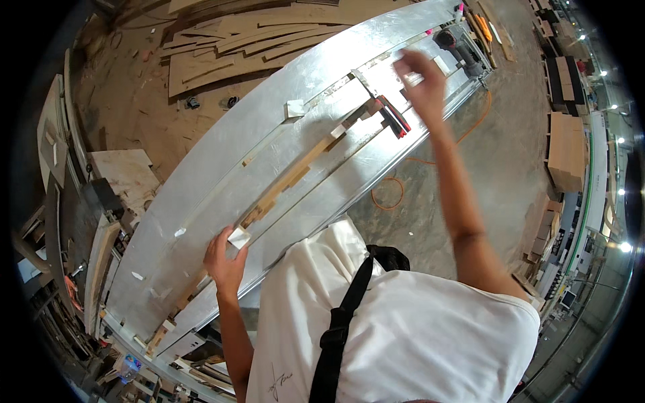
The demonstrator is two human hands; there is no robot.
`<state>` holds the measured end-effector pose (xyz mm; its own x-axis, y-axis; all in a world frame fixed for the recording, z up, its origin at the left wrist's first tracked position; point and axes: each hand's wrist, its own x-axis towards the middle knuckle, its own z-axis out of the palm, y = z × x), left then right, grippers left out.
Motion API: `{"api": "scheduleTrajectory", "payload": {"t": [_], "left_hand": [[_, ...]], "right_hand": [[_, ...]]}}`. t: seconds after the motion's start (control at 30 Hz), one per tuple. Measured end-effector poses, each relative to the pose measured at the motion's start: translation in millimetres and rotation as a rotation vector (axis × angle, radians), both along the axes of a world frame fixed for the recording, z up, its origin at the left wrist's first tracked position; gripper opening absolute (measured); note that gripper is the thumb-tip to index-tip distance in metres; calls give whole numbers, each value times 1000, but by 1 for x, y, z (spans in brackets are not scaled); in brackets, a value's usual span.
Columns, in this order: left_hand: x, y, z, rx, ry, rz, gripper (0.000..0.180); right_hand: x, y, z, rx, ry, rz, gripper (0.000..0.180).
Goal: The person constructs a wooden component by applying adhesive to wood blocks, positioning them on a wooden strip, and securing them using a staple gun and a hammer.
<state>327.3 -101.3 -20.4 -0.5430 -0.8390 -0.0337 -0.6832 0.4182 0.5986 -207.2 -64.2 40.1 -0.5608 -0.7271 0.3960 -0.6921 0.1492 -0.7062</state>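
My left hand (224,263) has its thumb and fingers around a small white block (239,236), which sits at the long wooden strip (289,176) on the silvery curved panel (269,101). Farther up and to the right, my right hand (424,82) is raised over the panel, its fingers smeared by motion; whether it holds anything is unclear. Just left of and below it lies a clamp with red and black handles (393,117), its bar (363,82) reaching across the strip. A grey and black power drill (459,51) rests beyond the right hand.
Another white block (294,109) sits on the panel's far half. Offcut boards (248,40) pile up on the floor behind. An orange hose (390,193) curls over the floor at right, and cardboard boxes (566,153) stand farther off. Hand tools (485,28) lie past the drill.
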Motion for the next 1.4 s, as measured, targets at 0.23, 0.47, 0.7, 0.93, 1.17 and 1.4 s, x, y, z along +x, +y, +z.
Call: {"api": "scheduleTrajectory", "payload": {"t": [0.23, 0.47, 0.7, 0.93, 1.17, 1.4], "left_hand": [[6, 7, -5, 27, -15, 36, 49], [3, -4, 2, 39, -134, -25, 65], [2, -10, -3, 39, 35, 11, 59], [5, -15, -3, 10, 33, -20, 45], [16, -11, -19, 71, 208, 22, 49], [22, -13, -18, -4, 179, -7, 47]], "right_hand": [[-342, 39, -120, 576, 289, -410, 62], [-533, 76, -209, 1056, 174, -16, 57], [-570, 105, -198, 821, 72, -163, 97], [-452, 154, -97, 695, -67, -525, 71], [-243, 206, 76, 287, -558, -462, 28], [57, 104, 153, 586, -265, 122, 37]]}}
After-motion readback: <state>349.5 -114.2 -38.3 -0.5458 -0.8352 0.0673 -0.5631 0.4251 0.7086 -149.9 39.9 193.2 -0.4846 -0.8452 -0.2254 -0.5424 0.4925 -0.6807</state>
